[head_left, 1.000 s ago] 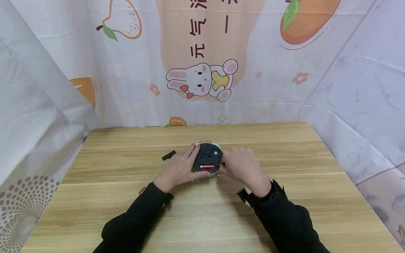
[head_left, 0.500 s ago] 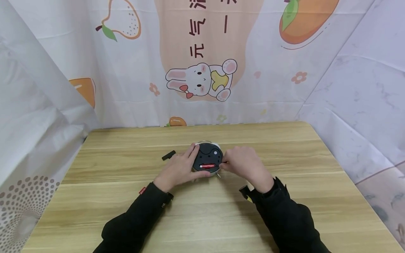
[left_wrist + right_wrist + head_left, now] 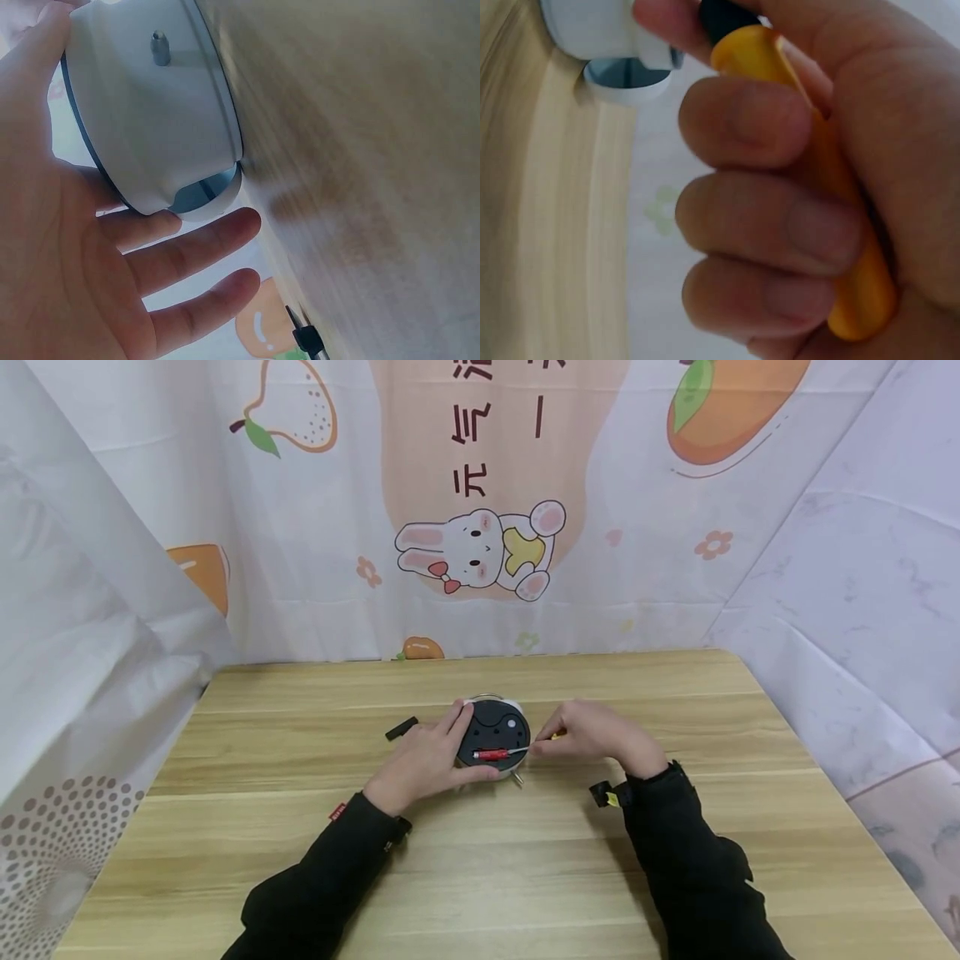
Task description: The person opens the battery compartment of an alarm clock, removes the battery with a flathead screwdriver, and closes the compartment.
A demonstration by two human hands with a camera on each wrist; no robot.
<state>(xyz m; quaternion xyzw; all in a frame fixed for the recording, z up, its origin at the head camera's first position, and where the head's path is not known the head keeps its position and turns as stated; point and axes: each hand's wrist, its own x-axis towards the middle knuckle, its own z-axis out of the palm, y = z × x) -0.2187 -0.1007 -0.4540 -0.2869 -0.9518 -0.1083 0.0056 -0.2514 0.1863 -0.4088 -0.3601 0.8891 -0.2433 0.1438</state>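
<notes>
A round white alarm clock (image 3: 150, 112) lies face down on the table, its black back (image 3: 491, 727) turned up. In the back's slot sits a red battery (image 3: 491, 754). My left hand (image 3: 423, 760) holds the clock from the left, thumb along the near rim and fingers at the far left rim. To the right of the clock, my right hand (image 3: 596, 735) grips a screwdriver by its yellow handle (image 3: 847, 247), fingers curled round it. The screwdriver's thin metal shaft (image 3: 518, 750) points left, its tip at the battery's right end.
A small black bar-shaped piece (image 3: 401, 728) lies on the wooden table (image 3: 465, 877) beyond the left hand. A printed curtain (image 3: 300, 568) hangs behind the table's far edge, with white cloth (image 3: 97, 652) at the left.
My right hand has drawn back to the right and turned, so the screwdriver's shaft and yellow handle now show. The left hand and the clock have stayed in place.
</notes>
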